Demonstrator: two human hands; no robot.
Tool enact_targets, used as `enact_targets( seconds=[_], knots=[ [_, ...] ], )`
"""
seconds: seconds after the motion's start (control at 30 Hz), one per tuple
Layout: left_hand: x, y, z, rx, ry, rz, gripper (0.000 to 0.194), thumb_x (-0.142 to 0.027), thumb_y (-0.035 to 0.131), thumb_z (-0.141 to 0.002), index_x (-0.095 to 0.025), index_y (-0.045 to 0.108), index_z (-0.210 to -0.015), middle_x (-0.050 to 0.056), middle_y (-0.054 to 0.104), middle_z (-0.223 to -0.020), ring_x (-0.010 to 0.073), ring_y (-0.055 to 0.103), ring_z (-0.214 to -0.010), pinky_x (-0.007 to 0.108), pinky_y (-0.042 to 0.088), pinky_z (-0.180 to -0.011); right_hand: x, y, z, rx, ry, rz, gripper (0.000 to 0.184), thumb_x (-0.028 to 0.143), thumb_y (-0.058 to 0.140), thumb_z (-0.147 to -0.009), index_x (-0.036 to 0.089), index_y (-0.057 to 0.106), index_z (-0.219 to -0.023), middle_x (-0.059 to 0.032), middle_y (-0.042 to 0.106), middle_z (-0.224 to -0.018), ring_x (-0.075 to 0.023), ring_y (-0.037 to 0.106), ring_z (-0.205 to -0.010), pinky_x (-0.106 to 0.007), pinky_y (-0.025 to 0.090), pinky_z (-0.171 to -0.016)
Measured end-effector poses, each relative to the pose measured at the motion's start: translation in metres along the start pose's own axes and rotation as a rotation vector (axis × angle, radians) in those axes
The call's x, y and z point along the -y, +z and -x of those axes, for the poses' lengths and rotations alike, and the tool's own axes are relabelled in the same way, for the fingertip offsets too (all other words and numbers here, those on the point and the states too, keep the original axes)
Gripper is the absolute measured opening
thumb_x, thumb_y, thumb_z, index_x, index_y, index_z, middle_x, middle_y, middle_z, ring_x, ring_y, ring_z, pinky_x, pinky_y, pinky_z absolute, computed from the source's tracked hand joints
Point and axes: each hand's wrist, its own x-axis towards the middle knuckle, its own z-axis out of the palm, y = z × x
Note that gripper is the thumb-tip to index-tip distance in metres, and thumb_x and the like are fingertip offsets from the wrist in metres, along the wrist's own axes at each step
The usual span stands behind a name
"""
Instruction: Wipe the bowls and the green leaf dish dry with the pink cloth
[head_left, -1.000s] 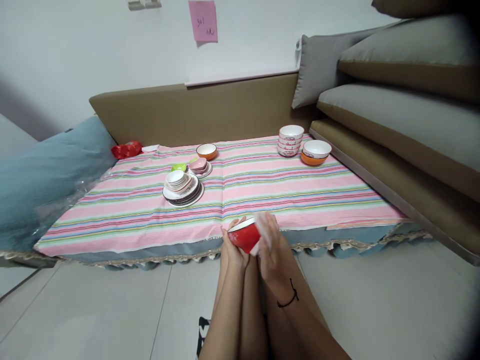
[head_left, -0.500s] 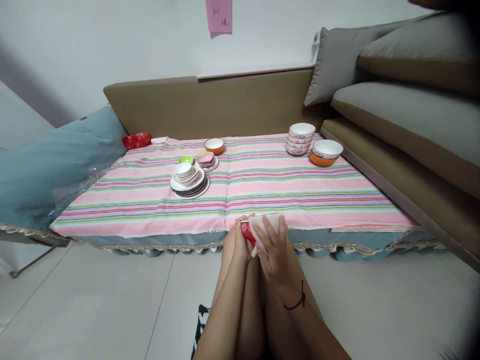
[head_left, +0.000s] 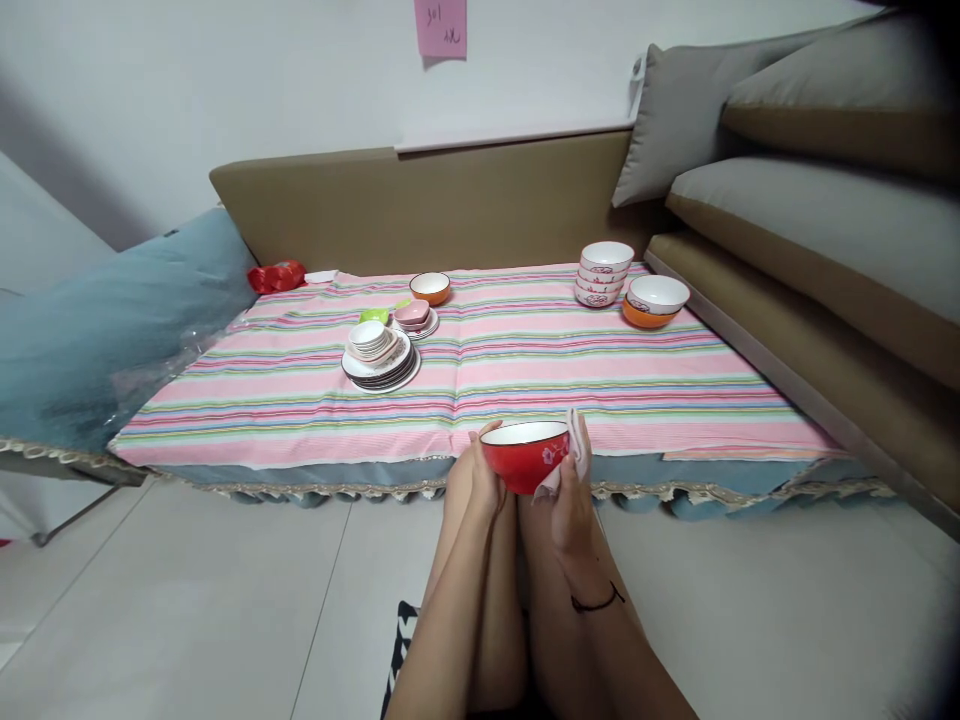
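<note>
Fingers clamping: left hand point(head_left: 487, 488) on red floral bowl point(head_left: 519, 464), right hand point(head_left: 571, 515) pressing cloth point(head_left: 577, 441) against it, apparently wiping; turning needing steady support.

your thin dark cord bracelet point(head_left: 594, 606) on the right wrist, loose knotted ends, your forearms sleeveless, your knees bare

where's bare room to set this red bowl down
The striped cloth is bare between the plate stack and tall bowl stack, and in front of the right-hand orange bowl. It crowds at left, round the green dish and pink dish.
</note>
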Motion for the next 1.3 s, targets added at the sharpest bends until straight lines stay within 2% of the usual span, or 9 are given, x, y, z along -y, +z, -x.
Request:
enact_targets(
  seconds=[0.1, 0.27, 0.47, 0.6, 0.77, 0.93, 1.07, 1.23, 1.3],
  knots=[
    [0.007, 0.002, -0.001, -0.002, -0.002, -0.037, 0.033, -0.050, 0.058, -0.084, -0.020, 0.065, -0.098, 0.006, 0.072, -0.093, 0.0239, 0.066, -0.096, 0.040, 0.046, -0.095, 0.001, -0.008, -0.009, -0.015, -0.161, 0.220, 0.052, 0.037, 0.024, -0.100, 0.031, 0.021, -0.151, -0.0045, 0.027, -0.156, -0.0294, 0.021, -0.144, -0.060, 0.024, -0.114],
    [0.009, 0.004, 0.005, 0.190, -0.171, 0.004, 0.049, -0.059, 0.052, -0.083, -0.018, 0.069, -0.103, 0.015, 0.070, -0.110, 0.0308, 0.057, -0.119, 0.042, 0.044, -0.100, -0.004, -0.009, -0.019, 0.050, -0.268, 0.401, 0.052, 0.033, 0.022, -0.101, 0.031, 0.013, -0.152, -0.0016, 0.020, -0.158, -0.0245, 0.014, -0.146, -0.062, 0.012, -0.117],
    [0.009, -0.001, 0.006, -0.013, -0.059, 0.005, 0.043, -0.043, 0.069, -0.076, -0.027, 0.062, -0.116, 0.008, 0.066, -0.122, 0.0279, 0.056, -0.121, 0.041, 0.041, -0.104, -0.005, -0.007, -0.016, 0.271, -0.359, 0.465, 0.049, 0.033, 0.030, -0.100, 0.034, 0.026, -0.149, -0.0005, 0.027, -0.156, -0.0279, 0.014, -0.146, -0.065, 0.013, -0.115],
    [0.011, 0.002, 0.004, 0.028, -0.115, -0.002, 0.043, -0.046, 0.067, -0.078, -0.025, 0.061, -0.116, 0.009, 0.066, -0.121, 0.0274, 0.057, -0.120, 0.042, 0.042, -0.103, -0.005, -0.006, -0.020, 0.112, -0.262, 0.387, 0.051, 0.030, 0.018, -0.101, 0.032, 0.014, -0.152, -0.0005, 0.025, -0.157, -0.0244, 0.015, -0.147, -0.063, 0.014, -0.116],
    [0.002, 0.010, 0.007, 0.047, -0.179, 0.100, 0.061, -0.066, 0.051, -0.081, -0.014, 0.067, -0.108, 0.015, 0.067, -0.119, 0.0293, 0.052, -0.126, 0.040, 0.038, -0.108, 0.002, -0.008, -0.016, 0.326, -0.393, 0.488, 0.046, 0.030, 0.036, -0.097, 0.038, 0.039, -0.143, 0.0050, 0.035, -0.152, -0.0299, 0.005, -0.147, -0.064, 0.014, -0.116],
    [-0.004, 0.006, 0.010, -0.030, -0.114, 0.161, 0.073, -0.075, 0.038, -0.081, -0.014, 0.066, -0.111, 0.014, 0.067, -0.119, 0.0291, 0.051, -0.127, 0.040, 0.039, -0.108, 0.010, -0.006, -0.008, 0.171, -0.262, 0.414, 0.053, 0.032, 0.027, -0.099, 0.029, 0.020, -0.151, -0.0017, 0.026, -0.157, -0.0282, 0.016, -0.146, -0.062, 0.021, -0.115],
    [-0.006, 0.001, 0.009, -0.050, -0.169, 0.163, 0.081, -0.077, 0.025, -0.083, -0.014, 0.068, -0.109, 0.014, 0.068, -0.116, 0.0285, 0.055, -0.122, 0.038, 0.039, -0.107, 0.011, -0.003, -0.009, 0.333, -0.400, 0.443, 0.047, 0.036, 0.036, -0.097, 0.033, 0.040, -0.143, 0.0016, 0.035, -0.152, -0.0319, 0.012, -0.146, -0.063, 0.020, -0.115],
    [-0.004, 0.001, 0.008, -0.032, -0.098, 0.193, 0.078, -0.076, 0.025, -0.083, -0.017, 0.068, -0.109, 0.010, 0.069, -0.116, 0.0278, 0.056, -0.121, 0.038, 0.040, -0.106, 0.016, -0.003, -0.014, 0.184, -0.283, 0.403, 0.052, 0.030, 0.025, -0.099, 0.029, 0.021, -0.151, -0.0015, 0.027, -0.156, -0.0260, 0.020, -0.145, -0.057, 0.027, -0.115],
    [-0.004, 0.001, 0.010, -0.050, -0.131, 0.179, 0.079, -0.077, 0.025, -0.083, -0.016, 0.069, -0.107, 0.012, 0.069, -0.115, 0.0279, 0.055, -0.122, 0.038, 0.040, -0.106, 0.017, -0.002, -0.013, 0.211, -0.332, 0.435, 0.050, 0.031, 0.031, -0.098, 0.031, 0.028, -0.148, -0.0008, 0.030, -0.155, -0.0289, 0.016, -0.146, -0.061, 0.026, -0.114]
  ],
)
